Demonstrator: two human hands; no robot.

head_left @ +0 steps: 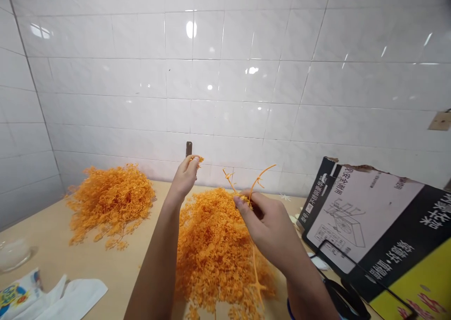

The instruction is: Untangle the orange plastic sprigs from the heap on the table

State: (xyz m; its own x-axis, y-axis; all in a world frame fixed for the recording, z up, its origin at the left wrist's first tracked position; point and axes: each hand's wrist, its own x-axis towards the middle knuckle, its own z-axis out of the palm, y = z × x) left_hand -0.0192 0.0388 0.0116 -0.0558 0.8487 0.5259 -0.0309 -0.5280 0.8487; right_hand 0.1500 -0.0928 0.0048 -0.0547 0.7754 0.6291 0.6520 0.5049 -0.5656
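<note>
My left hand [183, 176] is raised near the wall, fingers pinched on a small orange sprig [200, 160] that mostly hides behind the fingertips. Closer to the middle, my right hand [269, 221] grips a thin orange plastic stem [262, 173] between thumb and fingers. Bare forked ends of this stem stick up above the hand, and a longer part hangs below it. Under both hands spreads a large heap of orange artificial foliage [214, 249]. A second, smaller heap of the same foliage [112, 198] lies apart on the left of the table.
On the right leans a printed cardboard box [355, 216], with a black wire-framed object [347, 299] before it. A glass bowl [14, 254], a tissue pack [21, 294] and white tissue [77, 299] lie at left. A dark strip [189, 148] stands by the tiled wall [239, 80].
</note>
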